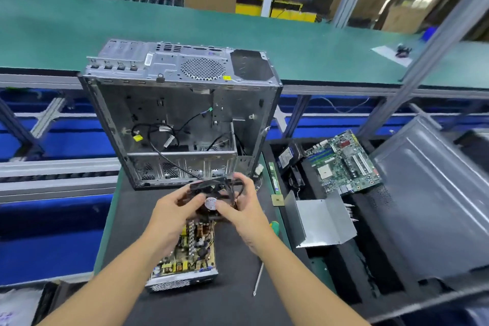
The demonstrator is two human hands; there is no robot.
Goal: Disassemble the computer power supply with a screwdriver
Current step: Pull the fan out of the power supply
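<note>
The opened power supply (185, 259) lies on the dark mat near me, its yellow circuit board bare in the metal base. Above its far end I hold a black cooling fan (209, 197) with a round white label. My left hand (172, 216) grips the fan's left side, and my right hand (243, 209) grips its right side along with black wires. A screwdriver (260, 270) with a green handle lies on the mat to the right, partly hidden under my right forearm. The power supply's grey metal cover (320, 222) sits further right.
An emptied computer case (182, 114) stands upright just beyond my hands, loose cables inside. To the right a black bin holds a motherboard (344, 161), a drive and a grey side panel (434, 206). A green conveyor belt (79, 26) runs across the back.
</note>
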